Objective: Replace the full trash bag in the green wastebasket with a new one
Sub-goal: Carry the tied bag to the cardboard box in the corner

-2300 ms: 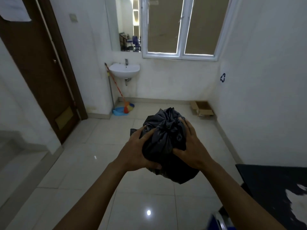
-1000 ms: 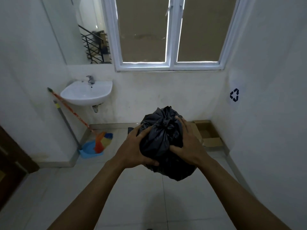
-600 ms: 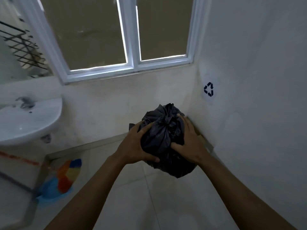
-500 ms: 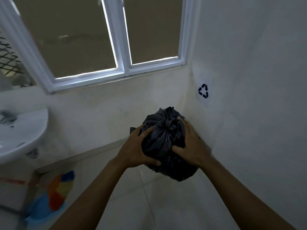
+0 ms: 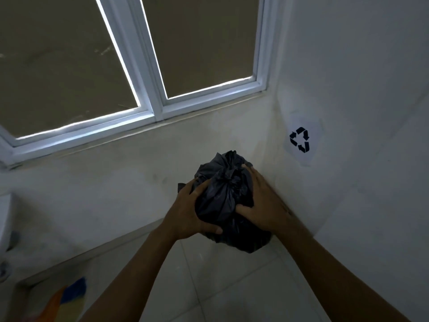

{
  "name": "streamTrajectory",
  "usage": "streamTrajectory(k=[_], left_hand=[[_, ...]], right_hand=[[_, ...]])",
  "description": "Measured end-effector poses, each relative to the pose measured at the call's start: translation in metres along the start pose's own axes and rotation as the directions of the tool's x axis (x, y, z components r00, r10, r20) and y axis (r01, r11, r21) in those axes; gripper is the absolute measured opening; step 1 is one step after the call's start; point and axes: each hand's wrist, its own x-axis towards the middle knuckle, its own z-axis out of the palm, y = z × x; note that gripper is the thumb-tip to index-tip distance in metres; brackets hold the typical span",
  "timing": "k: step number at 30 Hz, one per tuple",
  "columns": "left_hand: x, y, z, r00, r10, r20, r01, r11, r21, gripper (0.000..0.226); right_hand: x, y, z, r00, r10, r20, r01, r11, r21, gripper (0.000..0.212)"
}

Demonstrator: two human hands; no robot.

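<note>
A full black trash bag [image 5: 224, 196], knotted at the top, hangs in the air in front of me near the room's far right corner. My left hand [image 5: 189, 211] grips its left side with the thumb under the bulge. My right hand [image 5: 262, 203] clasps its right side, fingers over the knot area. The green wastebasket is out of view, and no new bag shows.
A white-framed window [image 5: 153, 105] fills the upper left. A recycling symbol [image 5: 300, 139] marks the right wall. A colourful broom head [image 5: 62, 300] lies at the bottom left beside a sink edge [image 5: 4, 219]. Pale floor tiles [image 5: 232, 287] stretch below the bag.
I have walked across the room with the bag toward the right corner. The door, sink and cardboard box slid out of view; the window and recycling symbol grew closer. Both hands kept their hold.
</note>
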Motion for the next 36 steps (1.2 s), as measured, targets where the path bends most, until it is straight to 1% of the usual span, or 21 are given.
streamTrajectory(k=[2, 5, 7, 12, 15, 17, 19, 22, 25, 26, 28, 30, 32, 34, 36], left_hand=[[0.035, -0.023, 0.003, 0.998, -0.008, 0.059, 0.009, 1.000, -0.014, 0.130], [0.096, -0.061, 0.015, 0.986, -0.030, 0.165, 0.027, 0.999, 0.022, 0.133], [0.140, -0.085, 0.028, 0.967, -0.005, 0.254, -0.004, 0.999, 0.036, 0.133], [0.246, -0.138, 0.064, 0.874, 0.072, 0.481, -0.110, 0.993, 0.051, 0.133], [0.299, -0.165, 0.094, 0.825, 0.117, 0.553, -0.159, 0.987, 0.029, 0.132], [0.327, -0.186, 0.124, 0.795, 0.135, 0.591, -0.190, 0.981, 0.031, 0.131], [0.353, -0.215, 0.164, 0.767, 0.151, 0.624, -0.217, 0.976, 0.031, 0.131], [0.387, -0.264, 0.238, 0.748, 0.176, 0.640, -0.262, 0.964, 0.041, 0.131], [0.423, -0.312, 0.320, 0.735, 0.199, 0.648, -0.252, 0.968, -0.012, 0.133], [0.439, -0.330, 0.350, 0.729, 0.224, 0.647, -0.258, 0.965, -0.044, 0.134], [0.476, -0.369, 0.416, 0.720, 0.304, 0.624, -0.317, 0.944, -0.095, 0.136], [0.508, -0.406, 0.478, 0.730, 0.361, 0.580, -0.374, 0.922, -0.103, 0.137], [0.534, -0.427, 0.525, 0.727, 0.406, 0.554, -0.433, 0.897, -0.089, 0.137], [0.551, -0.446, 0.563, 0.717, 0.415, 0.560, -0.464, 0.884, -0.061, 0.137], [0.559, -0.470, 0.596, 0.683, 0.389, 0.619, -0.456, 0.888, -0.055, 0.140]], right_hand=[[0.029, 0.020, 0.009, 0.999, 0.036, -0.007, -0.035, 0.999, 0.024, 0.101], [0.067, 0.058, 0.024, 0.989, 0.143, -0.025, -0.141, 0.988, 0.066, 0.103], [0.088, 0.085, 0.036, 0.975, 0.220, -0.042, -0.216, 0.973, 0.080, 0.104], [0.132, 0.145, 0.063, 0.902, 0.411, -0.130, -0.391, 0.907, 0.159, 0.104], [0.155, 0.190, 0.082, 0.853, 0.486, -0.192, -0.455, 0.871, 0.183, 0.106], [0.166, 0.226, 0.100, 0.827, 0.523, -0.206, -0.495, 0.851, 0.175, 0.106], [0.174, 0.272, 0.125, 0.809, 0.540, -0.232, -0.516, 0.841, 0.161, 0.105], [0.180, 0.348, 0.163, 0.789, 0.552, -0.270, -0.530, 0.833, 0.155, 0.106], [0.185, 0.432, 0.202, 0.766, 0.572, -0.293, -0.542, 0.820, 0.182, 0.103], [0.189, 0.464, 0.215, 0.762, 0.572, -0.304, -0.544, 0.820, 0.178, 0.102], [0.202, 0.533, 0.235, 0.748, 0.572, -0.336, -0.553, 0.818, 0.161, 0.103], [0.213, 0.597, 0.254, 0.734, 0.578, -0.357, -0.574, 0.809, 0.129, 0.106], [0.222, 0.649, 0.271, 0.715, 0.567, -0.410, -0.583, 0.806, 0.099, 0.106], [0.225, 0.692, 0.293, 0.703, 0.556, -0.443, -0.586, 0.806, 0.080, 0.104], [0.224, 0.725, 0.317, 0.692, 0.569, -0.446, -0.616, 0.787, 0.048, 0.102]])
